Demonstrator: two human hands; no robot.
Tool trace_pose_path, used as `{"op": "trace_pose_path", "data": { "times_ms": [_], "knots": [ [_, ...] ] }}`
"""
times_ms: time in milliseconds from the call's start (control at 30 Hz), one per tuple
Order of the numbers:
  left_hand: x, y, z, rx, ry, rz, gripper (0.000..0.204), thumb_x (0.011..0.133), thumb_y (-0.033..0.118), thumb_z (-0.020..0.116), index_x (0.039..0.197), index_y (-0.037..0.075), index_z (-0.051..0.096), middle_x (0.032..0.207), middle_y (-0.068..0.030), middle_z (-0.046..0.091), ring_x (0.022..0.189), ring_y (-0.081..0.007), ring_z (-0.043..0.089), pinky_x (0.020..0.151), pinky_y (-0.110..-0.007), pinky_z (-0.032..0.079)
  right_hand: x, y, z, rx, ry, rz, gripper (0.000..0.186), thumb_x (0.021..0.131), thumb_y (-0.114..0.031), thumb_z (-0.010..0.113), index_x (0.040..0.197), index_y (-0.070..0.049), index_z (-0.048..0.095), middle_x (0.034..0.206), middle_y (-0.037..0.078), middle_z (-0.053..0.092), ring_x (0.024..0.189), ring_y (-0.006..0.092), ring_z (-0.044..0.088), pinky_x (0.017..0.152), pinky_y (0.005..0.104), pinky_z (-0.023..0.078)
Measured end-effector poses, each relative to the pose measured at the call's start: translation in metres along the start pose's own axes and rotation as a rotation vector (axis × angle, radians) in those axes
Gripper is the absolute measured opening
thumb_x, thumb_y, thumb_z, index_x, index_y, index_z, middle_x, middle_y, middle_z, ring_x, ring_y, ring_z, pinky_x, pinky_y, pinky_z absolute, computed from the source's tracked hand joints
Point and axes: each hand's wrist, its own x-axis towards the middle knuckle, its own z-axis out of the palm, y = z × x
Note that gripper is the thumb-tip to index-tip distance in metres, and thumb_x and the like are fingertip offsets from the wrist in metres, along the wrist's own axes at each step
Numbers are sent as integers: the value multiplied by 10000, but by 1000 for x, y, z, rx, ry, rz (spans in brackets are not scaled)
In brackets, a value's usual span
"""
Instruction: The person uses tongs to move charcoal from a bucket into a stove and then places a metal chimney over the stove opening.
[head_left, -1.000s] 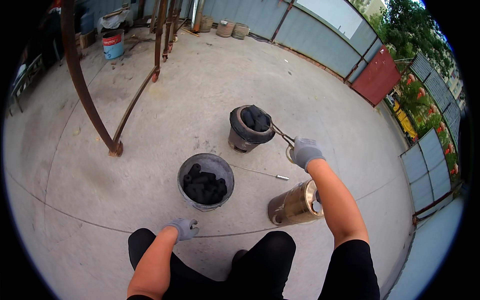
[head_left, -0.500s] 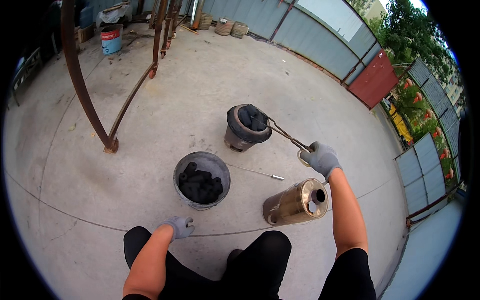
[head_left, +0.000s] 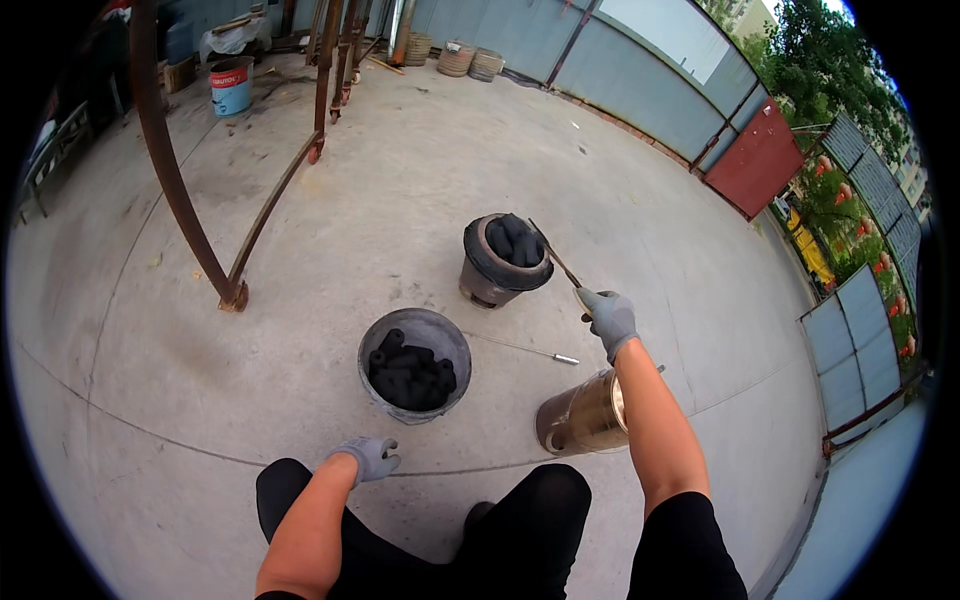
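- Grey-gloved right hand [head_left: 608, 320]: fingers wrapped round dark, slender metal tongs [head_left: 563, 265], which slant forward and left from the grip, their far end beside the charcoal stove's [head_left: 487, 287] rim; I cannot tell whether they touch.
- Ahead and left of that hand, the stove: soot-stained brown body, black collar, paler mouth, heaped with matte black charcoal briquettes [head_left: 513, 240].
- Left hand [head_left: 368, 460], also gloved: nothing held, fingers loosely curled, near the left knee.
- Ahead of it, slightly right: grey bucket [head_left: 455, 345] of stubby charcoal logs [head_left: 412, 380], some hollow-ended.
- Left of the right hand: thin silver-handled rod [head_left: 520, 347].
- Nearer than that hand: brassy metal cylinder [head_left: 575, 415], partly hidden by the forearm.
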Motion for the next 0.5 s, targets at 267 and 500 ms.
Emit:
{"op": "trace_pose_path", "data": {
  "times_ms": [267,500],
  "knots": [
    [-4,-1,-4,8,-4,1,622,947,464,509,1476,140,469,1348,-135,633,1209,-360,602,1031,-422,470,-12,11,8,-143,-69,-90,610,789,-483,723,1038,74,706,785,142,703,664,200,638,648,342,504],
    [1,-3,0,-25,-1,-12,632,944,474,507,1472,129,469,1351,-137,631,1216,-356,599,1040,-425,465,-35,22,7,786,-305,228,388,917,-401,687,949,-14,690,698,61,639,512,112,528,592,284,507]
  ]
}}
